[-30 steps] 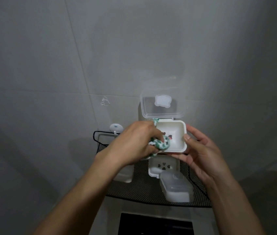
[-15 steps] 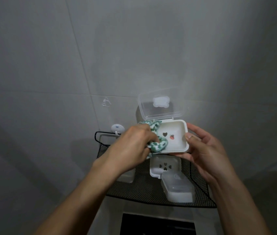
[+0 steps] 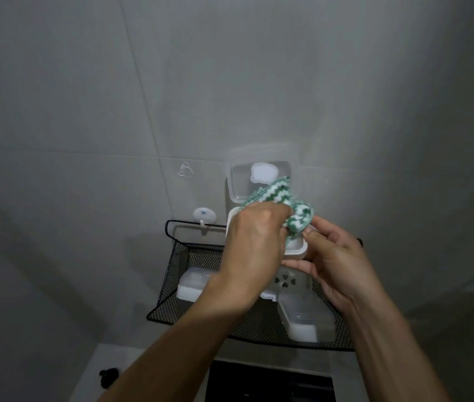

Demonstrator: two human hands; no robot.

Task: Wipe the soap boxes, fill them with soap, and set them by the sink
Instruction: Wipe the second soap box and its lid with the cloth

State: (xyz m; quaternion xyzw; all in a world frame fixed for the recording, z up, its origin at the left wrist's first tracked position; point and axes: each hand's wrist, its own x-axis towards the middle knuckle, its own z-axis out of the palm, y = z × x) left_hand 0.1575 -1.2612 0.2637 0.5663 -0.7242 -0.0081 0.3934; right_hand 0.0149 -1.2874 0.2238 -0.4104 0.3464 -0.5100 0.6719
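Observation:
My right hand (image 3: 331, 256) holds a white soap box (image 3: 298, 247) from its right side, with the clear hinged lid (image 3: 261, 175) standing open behind it. My left hand (image 3: 254, 245) grips a green and white cloth (image 3: 288, 206) and presses it into the box, covering most of the box's inside. Below, in a black mesh basket (image 3: 189, 256), lie two more white soap boxes: one open with heart-shaped holes (image 3: 286, 281) and its lid (image 3: 305, 320) folded forward, one closed at the left (image 3: 192, 287).
The basket hangs from a white hook (image 3: 204, 215) on the grey tiled wall (image 3: 230, 82). A dark rectangular opening (image 3: 267, 381) lies under the basket in a pale ledge. A small dark object (image 3: 109, 374) sits on the ledge at the lower left.
My left hand has swept the cloth from the left part of the box toward its right side, and the cloth now covers the heart-shaped holes. The box has stayed in my right hand.

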